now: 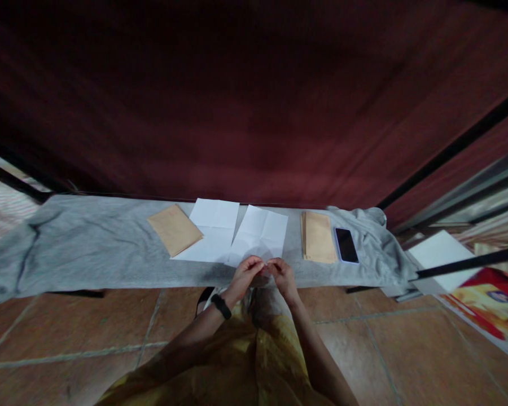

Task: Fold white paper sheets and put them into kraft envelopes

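Observation:
My left hand (247,274), with a dark band (221,306) at its wrist, meets my right hand (281,275) at the front edge of the cloth-covered bench. Thumbs and fingers of both are pinched together, nearly tip to tip. Whatever is between them is too small to make out. Just beyond lies a creased white paper sheet (260,231). A second creased sheet (214,228) is to its left, partly under a brown envelope (175,229). Right of the sheets rests a small stack of brown envelopes (319,237).
A phone (346,246) with a dark screen lies right of the envelope stack. Grey cloth (97,242) covers the narrow bench, bunched at its right end. A dark red curtain (237,141) hangs behind. On the floor at right are a white box (442,256) and a red package (497,310).

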A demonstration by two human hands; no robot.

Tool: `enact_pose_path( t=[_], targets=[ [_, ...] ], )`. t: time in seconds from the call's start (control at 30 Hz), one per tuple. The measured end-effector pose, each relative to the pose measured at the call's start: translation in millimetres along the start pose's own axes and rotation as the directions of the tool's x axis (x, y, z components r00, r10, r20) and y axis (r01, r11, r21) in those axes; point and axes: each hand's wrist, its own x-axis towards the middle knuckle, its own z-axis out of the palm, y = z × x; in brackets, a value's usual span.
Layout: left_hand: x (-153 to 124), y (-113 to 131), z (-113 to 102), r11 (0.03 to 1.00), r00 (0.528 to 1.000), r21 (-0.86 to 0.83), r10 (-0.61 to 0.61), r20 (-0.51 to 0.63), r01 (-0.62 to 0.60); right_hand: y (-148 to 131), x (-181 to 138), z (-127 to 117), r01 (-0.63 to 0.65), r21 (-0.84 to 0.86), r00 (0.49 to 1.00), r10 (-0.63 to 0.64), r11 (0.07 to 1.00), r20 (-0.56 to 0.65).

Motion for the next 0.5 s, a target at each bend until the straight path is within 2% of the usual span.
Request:
enact_pose_path(
  t=[0.27,0.5],
  targets=[
    [-1,9,2,0.999,1.0,0.033,-0.008,-0.006,0.009,-6,-1,3,-0.002,0.075,1.0,0.002,0.997,-0.006],
    [0,10,1,0.99,1.0,0.138,0.026,0.014,-0.028,-7,-1,2,-0.009,0.035,1.0,0.009,0.999,-0.006]
  ],
)
